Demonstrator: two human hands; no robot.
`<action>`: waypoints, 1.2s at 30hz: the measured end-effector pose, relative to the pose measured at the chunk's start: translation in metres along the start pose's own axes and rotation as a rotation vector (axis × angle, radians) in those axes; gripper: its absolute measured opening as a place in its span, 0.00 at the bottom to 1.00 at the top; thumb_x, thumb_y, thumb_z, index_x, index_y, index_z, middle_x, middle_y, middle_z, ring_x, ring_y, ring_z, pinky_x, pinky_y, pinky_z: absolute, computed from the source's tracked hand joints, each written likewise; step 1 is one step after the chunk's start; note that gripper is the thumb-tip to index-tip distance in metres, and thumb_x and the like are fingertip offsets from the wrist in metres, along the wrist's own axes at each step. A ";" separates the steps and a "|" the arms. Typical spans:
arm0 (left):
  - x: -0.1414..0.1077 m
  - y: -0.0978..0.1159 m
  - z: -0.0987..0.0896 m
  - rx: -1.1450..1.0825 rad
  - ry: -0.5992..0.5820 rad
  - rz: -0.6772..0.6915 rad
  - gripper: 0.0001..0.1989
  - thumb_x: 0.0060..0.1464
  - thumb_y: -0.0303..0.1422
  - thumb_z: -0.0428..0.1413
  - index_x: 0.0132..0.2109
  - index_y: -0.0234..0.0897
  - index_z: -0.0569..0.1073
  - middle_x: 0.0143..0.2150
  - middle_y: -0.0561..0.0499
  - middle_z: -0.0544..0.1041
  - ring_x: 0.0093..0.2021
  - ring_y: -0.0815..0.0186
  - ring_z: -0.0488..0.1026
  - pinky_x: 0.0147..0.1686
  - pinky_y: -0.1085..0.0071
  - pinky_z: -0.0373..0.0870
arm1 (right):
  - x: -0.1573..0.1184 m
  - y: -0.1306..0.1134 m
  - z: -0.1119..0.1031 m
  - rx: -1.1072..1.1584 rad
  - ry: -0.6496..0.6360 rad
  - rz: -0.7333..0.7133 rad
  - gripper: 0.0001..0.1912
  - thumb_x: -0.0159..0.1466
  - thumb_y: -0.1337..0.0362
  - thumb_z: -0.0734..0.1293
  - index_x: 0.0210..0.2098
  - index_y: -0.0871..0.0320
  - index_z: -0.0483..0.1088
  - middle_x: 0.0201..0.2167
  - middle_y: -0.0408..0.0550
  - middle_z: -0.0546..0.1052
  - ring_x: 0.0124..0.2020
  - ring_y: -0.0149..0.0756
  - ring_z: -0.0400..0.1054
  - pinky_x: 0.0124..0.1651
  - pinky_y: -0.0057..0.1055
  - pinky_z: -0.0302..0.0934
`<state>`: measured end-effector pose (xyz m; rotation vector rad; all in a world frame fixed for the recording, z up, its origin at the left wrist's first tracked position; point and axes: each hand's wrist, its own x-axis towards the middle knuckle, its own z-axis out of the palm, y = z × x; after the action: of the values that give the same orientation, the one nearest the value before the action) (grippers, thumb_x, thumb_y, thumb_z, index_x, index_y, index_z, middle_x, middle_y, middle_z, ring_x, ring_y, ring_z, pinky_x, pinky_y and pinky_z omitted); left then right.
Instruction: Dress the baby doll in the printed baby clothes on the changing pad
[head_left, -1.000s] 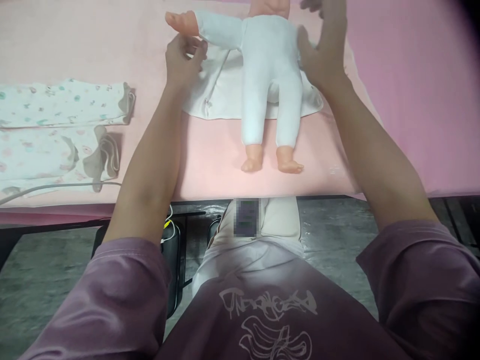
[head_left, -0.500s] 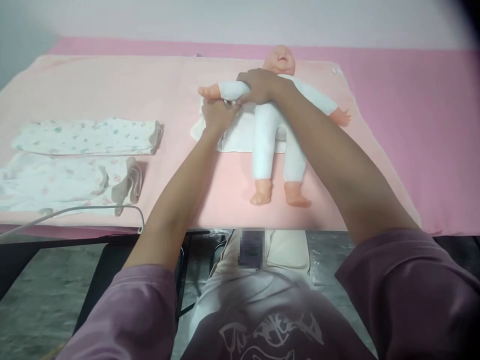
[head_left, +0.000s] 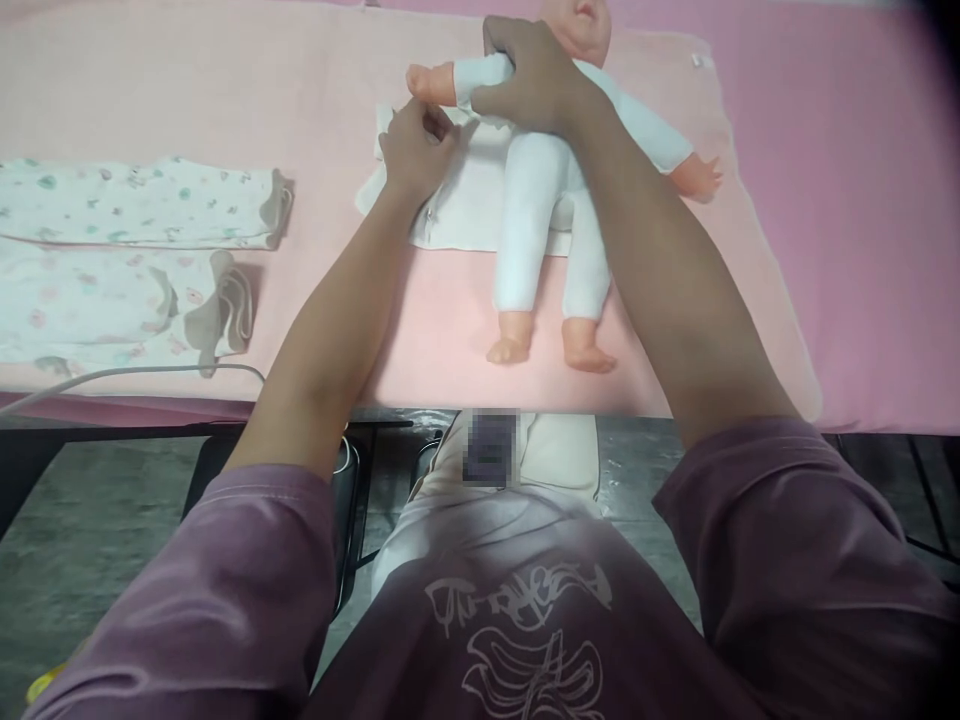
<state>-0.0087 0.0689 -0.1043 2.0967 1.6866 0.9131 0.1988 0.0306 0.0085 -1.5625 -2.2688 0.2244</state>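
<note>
Right hand (head_left: 532,85): closed round one sleeved arm of the baby doll (head_left: 517,240), thumb on the near side, fingers over the far side
Left hand (head_left: 420,145): just below the doll's small hand on that arm, fingers curled in over white cloth (head_left: 461,215); cannot tell whether they pinch it
Doll: on its back in white, feet towards the person, other arm stretched out to the right
White cloth: spread beneath the doll, whose bare feet reach past its near edge
Farther left: two folded printed cloths (head_left: 135,205), a pale cable (head_left: 150,370) near them
Surface (head_left: 322,250): covered in pink
</note>
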 end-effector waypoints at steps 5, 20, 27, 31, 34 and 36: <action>0.010 -0.004 -0.004 -0.076 0.042 -0.123 0.05 0.85 0.33 0.55 0.59 0.39 0.65 0.62 0.58 0.79 0.50 0.73 0.61 0.63 0.68 0.65 | -0.007 -0.003 -0.009 0.052 -0.066 -0.025 0.20 0.76 0.65 0.75 0.36 0.50 0.60 0.39 0.39 0.68 0.43 0.32 0.54 0.66 0.39 0.72; 0.034 -0.021 0.005 -0.269 0.140 -0.113 0.07 0.90 0.31 0.45 0.53 0.42 0.57 0.59 0.59 0.71 0.53 0.74 0.55 0.69 0.72 0.58 | 0.017 0.008 0.008 -0.106 -0.114 -0.069 0.23 0.77 0.51 0.74 0.36 0.51 0.58 0.63 0.54 0.80 0.70 0.39 0.70 0.79 0.43 0.67; -0.008 0.014 -0.009 -0.072 0.204 -0.060 0.04 0.88 0.35 0.52 0.60 0.41 0.65 0.59 0.60 0.76 0.54 0.71 0.61 0.72 0.59 0.55 | 0.034 -0.031 0.020 -0.260 -0.134 0.059 0.32 0.75 0.36 0.65 0.29 0.56 0.58 0.69 0.76 0.79 0.80 0.67 0.67 0.81 0.61 0.59; -0.028 0.028 -0.016 0.045 0.231 -0.057 0.16 0.85 0.50 0.51 0.59 0.44 0.71 0.61 0.50 0.78 0.63 0.60 0.63 0.73 0.49 0.58 | 0.036 -0.045 0.019 -0.238 -0.126 0.094 0.34 0.76 0.40 0.73 0.34 0.67 0.69 0.64 0.77 0.82 0.76 0.65 0.72 0.79 0.62 0.63; -0.035 0.028 -0.020 0.047 0.319 -0.100 0.19 0.78 0.56 0.56 0.60 0.48 0.73 0.69 0.44 0.76 0.71 0.51 0.64 0.74 0.44 0.60 | 0.014 -0.032 0.004 -0.197 -0.067 0.051 0.26 0.81 0.48 0.72 0.50 0.71 0.77 0.67 0.66 0.82 0.74 0.55 0.73 0.82 0.60 0.60; -0.037 0.027 -0.022 0.060 0.304 -0.093 0.24 0.74 0.61 0.58 0.64 0.52 0.74 0.74 0.43 0.72 0.76 0.50 0.61 0.76 0.42 0.57 | -0.016 -0.006 -0.013 -0.125 0.051 0.028 0.17 0.85 0.55 0.67 0.60 0.64 0.77 0.68 0.59 0.81 0.71 0.48 0.72 0.81 0.54 0.61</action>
<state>-0.0069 0.0228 -0.0825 1.9748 1.9626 1.2151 0.2041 0.0127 0.0194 -1.6435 -2.2616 0.0498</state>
